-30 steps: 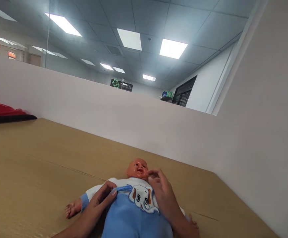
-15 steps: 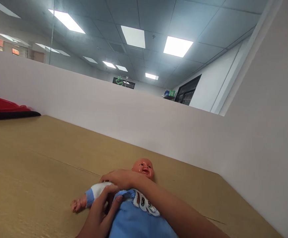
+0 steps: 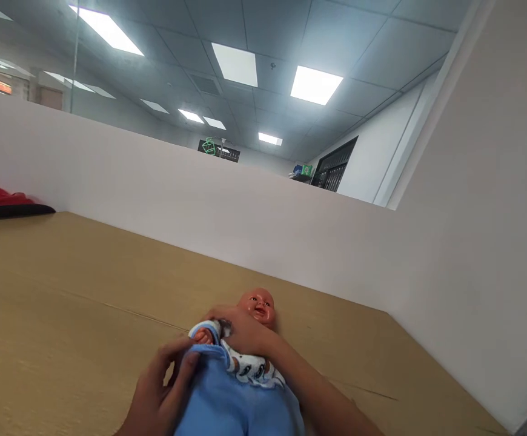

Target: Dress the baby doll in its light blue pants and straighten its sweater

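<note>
A baby doll (image 3: pixel 260 307) lies face up on the tan tabletop, its head away from me. It wears blue clothing (image 3: pixel 240 399) with a white, patterned band (image 3: pixel 254 368) across the belly. My right hand (image 3: pixel 240 330) reaches across the doll's chest, fingers curled around its bent arm; part of that grip is hidden. The doll's small fist (image 3: pixel 203 336) pokes out of a white sleeve with a blue cuff. At the blue garment's edge, close by that fist, my left hand (image 3: pixel 163 375) pinches the cloth between thumb and finger.
A low white partition (image 3: pixel 200 194) runs behind the tan tabletop (image 3: pixel 86 290), meeting a white wall (image 3: pixel 463 242) on the right. At the far left lies a red item with a black edge (image 3: pixel 9 209). A thin seam crosses the tabletop.
The doll's arm, stretched out to the left before, is now folded in over its body. My left hand has shifted slightly left to the garment's edge. The view has turned a little rightward.
</note>
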{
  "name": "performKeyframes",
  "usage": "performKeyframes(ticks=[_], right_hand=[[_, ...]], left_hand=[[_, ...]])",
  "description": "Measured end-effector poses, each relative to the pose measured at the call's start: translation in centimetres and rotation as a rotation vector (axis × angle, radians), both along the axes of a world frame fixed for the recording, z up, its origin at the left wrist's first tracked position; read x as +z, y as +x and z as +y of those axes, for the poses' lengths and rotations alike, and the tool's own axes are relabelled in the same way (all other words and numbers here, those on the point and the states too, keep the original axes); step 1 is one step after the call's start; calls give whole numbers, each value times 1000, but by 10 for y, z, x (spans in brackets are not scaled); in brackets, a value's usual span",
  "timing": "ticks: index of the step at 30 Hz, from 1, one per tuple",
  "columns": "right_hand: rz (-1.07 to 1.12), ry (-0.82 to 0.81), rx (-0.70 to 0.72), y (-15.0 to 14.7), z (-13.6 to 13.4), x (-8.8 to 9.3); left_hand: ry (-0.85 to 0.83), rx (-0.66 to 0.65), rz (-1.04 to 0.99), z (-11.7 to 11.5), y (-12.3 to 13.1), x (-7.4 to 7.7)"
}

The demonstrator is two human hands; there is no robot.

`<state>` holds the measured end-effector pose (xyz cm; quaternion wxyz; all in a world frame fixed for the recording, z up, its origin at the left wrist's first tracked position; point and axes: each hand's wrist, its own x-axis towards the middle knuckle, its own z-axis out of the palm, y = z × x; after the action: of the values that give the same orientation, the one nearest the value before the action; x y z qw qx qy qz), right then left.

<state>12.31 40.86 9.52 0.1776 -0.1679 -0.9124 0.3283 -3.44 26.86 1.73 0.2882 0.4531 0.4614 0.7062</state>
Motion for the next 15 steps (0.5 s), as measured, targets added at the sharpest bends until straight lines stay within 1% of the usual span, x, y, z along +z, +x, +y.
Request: performKeyframes(ticks=[1,2,3,5,7,9,10,11,13,15], right_hand=[[-14,11,33,0,1,1],[-27,20,66,0,1,2],[-37,33,96,1,0,4],[-34,11,122,1,-4,9],[-29,-120,89,1,-11,15],[-39,-288,21,-2,-17,20],[-48,-347,-17,-4,-20,21],[-55,-370,-55,-6,-22,22],[-64,-350,-157,-11,-26,21],[-76,-280,-316,-15,-30,19]], left_hand=[[-9,25,-29,5,-2,4],[-13,11,-61,10,-4,9],[-20,-41,-92,15,-8,16],[-49,-212,-106,26,-16,29],[-89,-342,-42,35,-25,40],[-117,-372,51,41,-33,46],[-126,-370,93,43,-35,48],[-133,-362,126,45,-37,49],[-159,-319,163,46,-37,51],[-239,-283,170,43,-37,54]])
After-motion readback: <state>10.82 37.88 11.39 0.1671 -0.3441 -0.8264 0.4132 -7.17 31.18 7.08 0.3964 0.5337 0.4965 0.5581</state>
